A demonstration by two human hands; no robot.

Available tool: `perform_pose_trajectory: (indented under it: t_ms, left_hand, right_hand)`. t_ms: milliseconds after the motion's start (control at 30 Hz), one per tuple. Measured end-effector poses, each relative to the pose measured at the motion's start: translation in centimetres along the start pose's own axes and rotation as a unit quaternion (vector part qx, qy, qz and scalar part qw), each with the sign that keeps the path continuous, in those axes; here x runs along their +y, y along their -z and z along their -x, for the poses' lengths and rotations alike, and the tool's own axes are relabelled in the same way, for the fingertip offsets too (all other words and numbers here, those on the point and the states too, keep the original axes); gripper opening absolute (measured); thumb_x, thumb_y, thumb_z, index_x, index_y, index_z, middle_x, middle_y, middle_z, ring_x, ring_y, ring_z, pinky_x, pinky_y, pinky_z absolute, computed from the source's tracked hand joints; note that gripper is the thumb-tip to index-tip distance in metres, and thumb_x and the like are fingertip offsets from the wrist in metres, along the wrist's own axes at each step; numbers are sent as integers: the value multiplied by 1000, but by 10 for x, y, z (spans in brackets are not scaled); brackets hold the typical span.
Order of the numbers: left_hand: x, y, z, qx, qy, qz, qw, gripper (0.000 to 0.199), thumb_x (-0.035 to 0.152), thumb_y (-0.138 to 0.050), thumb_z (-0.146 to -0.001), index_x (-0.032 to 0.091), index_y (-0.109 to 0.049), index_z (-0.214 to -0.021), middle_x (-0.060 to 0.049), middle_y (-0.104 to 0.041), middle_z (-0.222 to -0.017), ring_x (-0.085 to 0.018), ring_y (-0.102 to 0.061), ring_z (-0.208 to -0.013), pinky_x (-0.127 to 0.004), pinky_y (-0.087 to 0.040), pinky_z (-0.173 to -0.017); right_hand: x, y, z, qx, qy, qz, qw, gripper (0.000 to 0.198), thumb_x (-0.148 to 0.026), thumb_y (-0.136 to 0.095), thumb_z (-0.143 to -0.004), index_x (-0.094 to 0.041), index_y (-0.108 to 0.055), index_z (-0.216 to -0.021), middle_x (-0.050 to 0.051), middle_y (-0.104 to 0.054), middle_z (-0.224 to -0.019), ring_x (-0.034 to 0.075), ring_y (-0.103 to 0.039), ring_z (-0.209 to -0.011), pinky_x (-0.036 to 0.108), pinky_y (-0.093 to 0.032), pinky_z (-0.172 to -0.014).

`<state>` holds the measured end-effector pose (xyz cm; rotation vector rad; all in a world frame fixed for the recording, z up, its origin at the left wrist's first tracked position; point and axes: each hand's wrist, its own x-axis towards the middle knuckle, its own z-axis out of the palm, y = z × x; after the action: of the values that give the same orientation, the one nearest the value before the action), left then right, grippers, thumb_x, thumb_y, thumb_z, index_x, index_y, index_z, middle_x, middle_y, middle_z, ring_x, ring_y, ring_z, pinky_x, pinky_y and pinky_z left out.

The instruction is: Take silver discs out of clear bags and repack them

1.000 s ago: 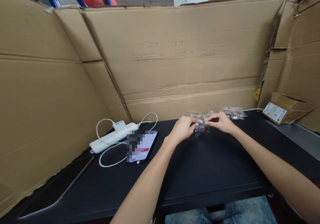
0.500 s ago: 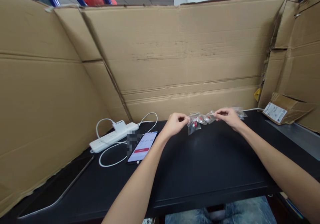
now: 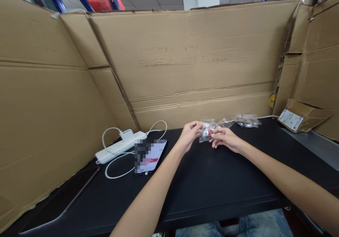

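Note:
My left hand (image 3: 191, 134) pinches the left side of a small clear plastic bag (image 3: 203, 138). Inside the bag shows a round silver piece (image 3: 206, 135) with a red part on it. At the bag's right edge my right hand (image 3: 224, 138) is closed, thumb and forefinger on the plastic beside the red part; its other fingers curl below. Just behind the right hand lies another clear bag (image 3: 225, 123) with something red in it. Farther right is a cluster of clear bags (image 3: 247, 120) holding silver and red pieces, close to the cardboard wall.
A phone (image 3: 152, 159) lies left of my left arm, near a white power strip (image 3: 120, 147) with looped cables. A dark tablet-like panel (image 3: 60, 201) is at the far left. An opened cardboard box (image 3: 302, 115) stands right. Cardboard walls (image 3: 185, 60) enclose the black table (image 3: 212, 184).
My right hand has moved left and nearer, from the row of bags to the bag at my left hand. That bag has turned, showing its round silver piece.

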<state>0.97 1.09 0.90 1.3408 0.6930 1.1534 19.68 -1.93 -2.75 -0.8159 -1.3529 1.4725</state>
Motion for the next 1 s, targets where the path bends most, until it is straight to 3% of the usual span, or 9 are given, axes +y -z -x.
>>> perform_pose_trajectory:
  t_ms: [233, 367, 533, 700, 867, 1000]
  left_hand:
    - [-3, 0, -1, 1, 36, -32, 999, 42, 52, -62, -83, 12, -63, -93, -10, -69, -83, -17, -67, -71, -30, -55, -69]
    - [-2, 4, 0, -11, 86, -78, 993, 47, 57, -55, -86, 11, -62, -95, -16, -70, -95, -23, -70, -75, -38, -57, -70]
    - [-2, 3, 4, -51, 134, -139, 980, 46, 56, -53, -88, 11, -63, -92, -16, -70, -92, -23, -70, -74, -37, -57, -70]
    - [0, -1, 7, -90, 144, -163, 972, 37, 47, -53, -90, 12, -62, -93, -15, -70, -94, -21, -70, -76, -35, -56, -72]
    - [-3, 1, 6, -99, 146, -172, 969, 36, 48, -55, -89, 12, -61, -93, -15, -70, -93, -20, -69, -75, -34, -55, -72]
    - [-6, 2, 5, -107, 138, -175, 969, 35, 47, -58, -87, 13, -62, -92, -13, -70, -91, -19, -69, -75, -32, -54, -70]
  right_hand:
    - [-7, 18, -3, 48, 17, -26, 998, 21, -26, -76, -72, -14, -59, -76, 4, -68, -69, 12, -61, -52, 25, -50, -53]
    - [-10, 40, -7, 151, 28, -66, 986, 13, -18, -68, -78, -14, -56, -74, 4, -66, -65, 11, -57, -48, 24, -48, -48]
    - [-14, 71, -8, 270, 34, -80, 959, 19, -9, -54, -86, -17, -47, -70, 3, -62, -55, 10, -52, -41, 22, -44, -40]
    - [-21, 94, -6, 350, 49, -79, 932, 19, -4, -52, -86, -17, -49, -74, 2, -63, -55, 10, -55, -42, 20, -49, -42]
    - [-27, 111, 0, 380, 68, -73, 920, 21, 1, -61, -78, -17, -50, -77, 7, -71, -73, 16, -70, -68, 26, -60, -64]
    - [-22, 122, 2, 429, 60, -23, 901, 20, -3, -62, -75, -18, -50, -80, 6, -68, -66, 18, -69, -62, 26, -58, -55]
